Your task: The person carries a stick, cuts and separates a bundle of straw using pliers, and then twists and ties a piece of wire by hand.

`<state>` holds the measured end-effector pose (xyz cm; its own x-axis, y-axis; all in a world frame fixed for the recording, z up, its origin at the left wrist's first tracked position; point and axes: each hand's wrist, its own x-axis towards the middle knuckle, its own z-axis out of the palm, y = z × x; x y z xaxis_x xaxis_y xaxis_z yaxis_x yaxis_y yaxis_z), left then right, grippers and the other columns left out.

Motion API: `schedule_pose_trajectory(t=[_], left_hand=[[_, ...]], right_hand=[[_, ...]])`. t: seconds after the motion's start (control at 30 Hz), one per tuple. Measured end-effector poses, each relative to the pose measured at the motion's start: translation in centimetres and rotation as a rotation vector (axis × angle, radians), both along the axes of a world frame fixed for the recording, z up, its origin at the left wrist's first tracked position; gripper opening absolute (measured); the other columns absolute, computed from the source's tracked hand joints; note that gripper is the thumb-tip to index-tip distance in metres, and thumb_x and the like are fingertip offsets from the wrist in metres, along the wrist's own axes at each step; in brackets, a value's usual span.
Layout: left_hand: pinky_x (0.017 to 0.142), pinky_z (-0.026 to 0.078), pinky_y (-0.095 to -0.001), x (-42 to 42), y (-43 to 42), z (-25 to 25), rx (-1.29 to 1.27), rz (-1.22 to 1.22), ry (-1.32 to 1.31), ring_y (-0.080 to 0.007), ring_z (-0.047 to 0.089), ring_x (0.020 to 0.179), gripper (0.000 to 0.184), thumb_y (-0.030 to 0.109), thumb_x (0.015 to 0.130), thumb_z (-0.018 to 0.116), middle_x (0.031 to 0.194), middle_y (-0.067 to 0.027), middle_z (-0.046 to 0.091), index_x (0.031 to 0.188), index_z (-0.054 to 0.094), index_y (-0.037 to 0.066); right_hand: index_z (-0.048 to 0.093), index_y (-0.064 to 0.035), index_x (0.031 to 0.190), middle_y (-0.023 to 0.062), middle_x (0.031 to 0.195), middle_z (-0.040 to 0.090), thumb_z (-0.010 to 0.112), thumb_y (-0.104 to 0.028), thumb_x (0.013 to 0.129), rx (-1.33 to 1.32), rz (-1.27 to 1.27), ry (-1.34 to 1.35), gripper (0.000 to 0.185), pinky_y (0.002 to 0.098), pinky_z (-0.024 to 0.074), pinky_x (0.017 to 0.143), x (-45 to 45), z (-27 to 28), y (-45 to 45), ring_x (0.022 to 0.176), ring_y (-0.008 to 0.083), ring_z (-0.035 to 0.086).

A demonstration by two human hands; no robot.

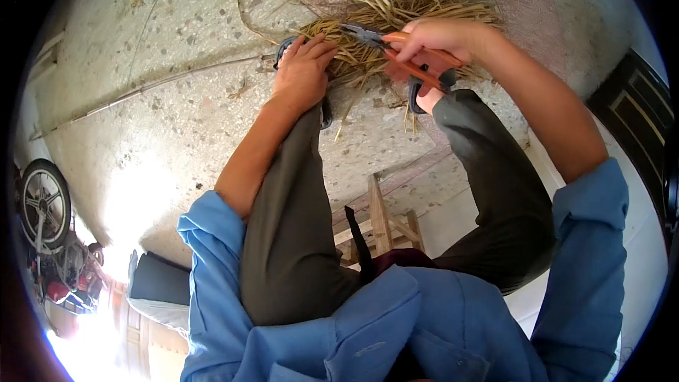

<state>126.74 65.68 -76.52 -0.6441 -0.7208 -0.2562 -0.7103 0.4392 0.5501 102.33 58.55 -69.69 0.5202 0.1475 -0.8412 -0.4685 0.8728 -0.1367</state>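
My right hand (447, 37) is wrapped round a pair of pliers (365, 35) with orange handles. The handles are spread apart, and the metal jaws point left over a bundle of dry straw (396, 0) on the floor. My left hand (305, 65) lies on the left end of the straw, its fingers stretched out over the stalks near the jaws. Whether the jaws grip anything is too small to tell. The thumb of my left hand is mostly hidden.
My sandalled feet are on either side under my hands. A wooden stool (380, 216) shows between my legs. Loose stalks lie on the speckled floor (191, 35). A wheel (44, 205) stands at the far left, and a dark door-like panel (636, 120) at the right.
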Motion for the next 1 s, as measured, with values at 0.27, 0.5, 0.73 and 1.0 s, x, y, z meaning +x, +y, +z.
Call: schedule_pose_trajectory(t=[0.27,0.5,0.73,1.0], left_hand=[[0.103,0.023,-0.0375,0.1,0.0,0.1,-0.013,0.007,-0.008,-0.0188,0.036,0.120,0.046,0.001,0.067,0.051,0.120,-0.0010,0.048,0.112,0.053,0.009],[0.103,0.023,-0.0374,0.2,0.0,0.0,-0.007,0.001,-0.016,-0.0189,0.036,0.120,0.047,0.002,0.067,0.052,0.120,-0.0012,0.048,0.113,0.052,0.010],[0.103,0.023,-0.0374,0.0,0.3,0.1,-0.042,-0.020,-0.053,-0.0192,0.036,0.120,0.045,0.005,0.069,0.052,0.120,-0.0024,0.049,0.113,0.052,0.009],[0.098,0.029,-0.0348,-0.7,0.0,-0.3,-0.118,-0.005,-0.064,-0.0167,0.043,0.112,0.034,0.021,0.070,0.062,0.108,-0.0010,0.054,0.102,0.059,0.010]], right_hand=[[0.045,0.0029,0.105,0.0165,0.104,0.051,0.050,-0.016,0.080,0.074,-0.004,0.018,0.032,0.0572,0.0443,0.076,0.5,-2.2,0.3,0.100,0.0279,0.051],[0.042,0.0030,0.108,0.0182,0.108,0.047,0.047,-0.017,0.083,0.139,-0.152,-0.003,0.033,0.0578,0.0437,0.079,1.2,-2.8,0.9,0.100,0.0300,0.051],[0.049,-0.0005,0.089,0.0111,0.083,0.054,0.047,-0.019,0.085,0.297,-0.357,-0.084,0.019,0.0347,0.0478,0.061,1.0,-3.8,1.8,0.073,0.0199,0.055],[0.043,-0.0065,0.076,0.0009,0.056,0.042,0.053,-0.012,0.079,0.065,-0.166,0.118,0.012,0.0230,0.0321,0.038,2.4,-2.1,4.3,0.043,0.0086,0.039]])
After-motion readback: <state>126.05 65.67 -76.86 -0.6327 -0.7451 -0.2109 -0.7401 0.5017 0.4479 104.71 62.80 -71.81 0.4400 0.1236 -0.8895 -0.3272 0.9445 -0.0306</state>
